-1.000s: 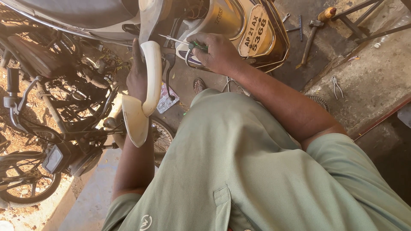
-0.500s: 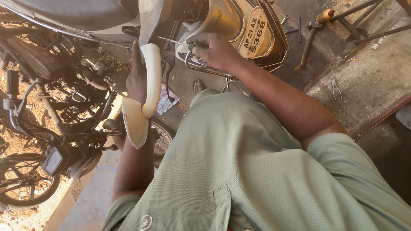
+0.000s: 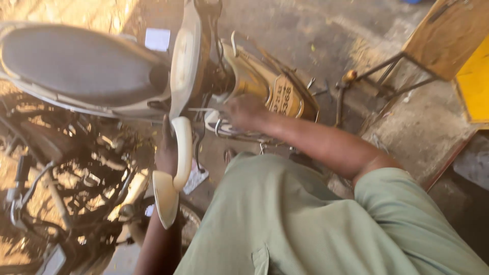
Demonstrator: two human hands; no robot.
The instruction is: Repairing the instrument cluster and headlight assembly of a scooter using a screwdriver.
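rough grey concrete floor [image 3: 326,35] spreads under us, sunlit at the top left and shaded to the right. a scooter lies across the top of the view, its dark seat [image 3: 76,66] to the left and its tan rear body [image 3: 254,76] in the middle, with a yellow oblong number plate [image 3: 282,99] on the tail. our left hand [image 3: 167,153] is closed around a cream curved panel [image 3: 178,173] that stands on edge just beside the scooter's side. our right hand [image 3: 244,112] is curled on a thin tool at the frame below the seat; we cannot tell what tool it is. another motorcycle [image 3: 66,178] crowds the left edge, close to the panel. a wooden stand on metal legs [image 3: 438,35] and a yellow board [image 3: 473,86] close off the right, leaving open floor only between them and the tail.
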